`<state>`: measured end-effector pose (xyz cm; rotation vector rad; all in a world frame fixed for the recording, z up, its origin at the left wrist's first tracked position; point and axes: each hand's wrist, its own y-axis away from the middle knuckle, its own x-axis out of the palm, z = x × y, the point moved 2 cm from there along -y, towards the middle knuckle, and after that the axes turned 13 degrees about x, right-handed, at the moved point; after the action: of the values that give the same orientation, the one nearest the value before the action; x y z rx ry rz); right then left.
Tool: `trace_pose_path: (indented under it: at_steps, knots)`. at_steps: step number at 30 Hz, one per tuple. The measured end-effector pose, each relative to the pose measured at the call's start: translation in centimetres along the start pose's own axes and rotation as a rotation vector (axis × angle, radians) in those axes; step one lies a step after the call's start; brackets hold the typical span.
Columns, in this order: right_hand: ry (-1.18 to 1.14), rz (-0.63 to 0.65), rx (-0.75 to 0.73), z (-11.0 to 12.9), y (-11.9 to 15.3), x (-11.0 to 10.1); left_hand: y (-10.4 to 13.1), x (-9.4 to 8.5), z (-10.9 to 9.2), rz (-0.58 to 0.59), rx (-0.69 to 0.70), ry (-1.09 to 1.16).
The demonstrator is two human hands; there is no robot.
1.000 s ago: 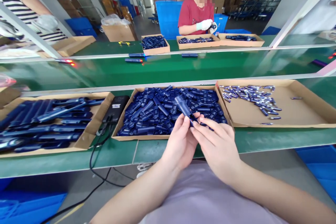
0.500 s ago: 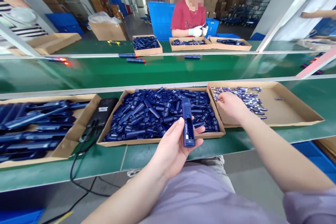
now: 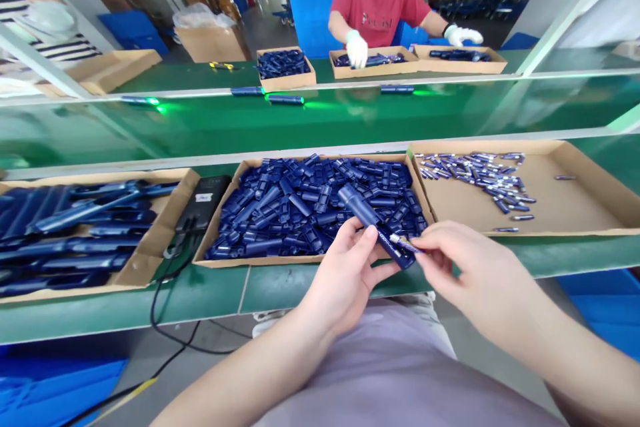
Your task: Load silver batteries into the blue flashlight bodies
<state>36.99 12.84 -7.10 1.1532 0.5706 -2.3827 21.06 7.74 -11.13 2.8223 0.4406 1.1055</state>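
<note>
A dark blue tube-shaped housing (image 3: 361, 205) lies tilted in my left hand (image 3: 345, 273), its lower end toward the right. My right hand (image 3: 463, 267) pinches a small battery (image 3: 406, 244) at the housing's open side. Behind my hands is a cardboard tray (image 3: 270, 259) heaped with small blue plastic parts (image 3: 300, 207). To its right, another cardboard tray (image 3: 590, 210) holds many small batteries (image 3: 490, 173), most of them in its left half.
At the left, a tray (image 3: 193, 180) holds long blue housings beside a black device (image 3: 203, 203) with cables. Blue tubes (image 3: 286, 100) with green lights lie on the green belt (image 3: 210, 127). Across it, a person in a red shirt (image 3: 377, 3) reaches into trays with gloved hands.
My right hand has come from the battery tray to the housing with a battery. The housing has tilted. Tube lights turned from red to green, and the person opposite has spread their hands apart.
</note>
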Motion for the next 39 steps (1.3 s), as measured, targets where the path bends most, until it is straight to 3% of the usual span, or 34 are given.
trace_pose_path:
  at_steps: [5, 13, 19, 25, 26, 28, 29, 30, 31, 32, 34, 36, 39]
  knots:
    - [0.178, -0.111, -0.073, 1.0, 0.3, 2.0, -0.1, 0.2, 0.4, 0.028, -0.017, -0.042]
    - [0.337, -0.044, -0.125, 1.5, 0.4, 3.2, -0.3, -0.3, 0.2, -0.026, -0.027, -0.091]
    - [0.518, -0.104, -0.263, 2.4, 0.8, 3.2, -0.6, -0.6, 0.1, -0.037, -0.046, -0.112]
    - [0.372, 0.062, -0.368, 2.9, 0.1, 1.8, -0.7, -0.9, -0.5, -0.015, -0.153, -0.042]
    - [0.319, 0.004, -0.380, 2.4, -0.7, 0.9, -0.8, -0.9, -0.8, -0.013, -0.183, -0.027]
    - [0.246, -0.264, -0.325, 0.2, -3.3, -1.3, -0.9, -1.1, -1.5, -0.058, -0.224, 0.015]
    - [0.247, -0.452, -0.238, -1.6, -5.0, -2.2, -0.9, -1.2, -1.8, -0.104, -0.229, 0.043]
    - [0.315, -0.526, -0.103, -3.8, -7.0, -2.8, -1.0, -1.3, -2.1, -0.151, -0.230, 0.072]
    - [0.419, -0.465, 0.054, -6.1, -9.3, -2.7, -1.0, -1.4, -2.4, -0.184, -0.231, 0.099]
    - [0.557, -0.245, 0.175, -8.5, -11.4, -2.1, -0.9, -1.4, -2.5, -0.190, -0.239, 0.120]
    - [0.626, -0.029, 0.210, -12.1, -14.8, -0.3, -0.7, -1.3, -2.5, -0.146, -0.254, 0.134]
    - [0.669, 0.063, 0.202, -14.2, -16.7, 1.4, -0.4, -1.4, -2.3, -0.107, -0.244, 0.125]
    - [0.730, 0.097, 0.206, -15.2, -17.5, 2.7, 0.0, -1.8, -2.1, -0.114, -0.205, 0.114]
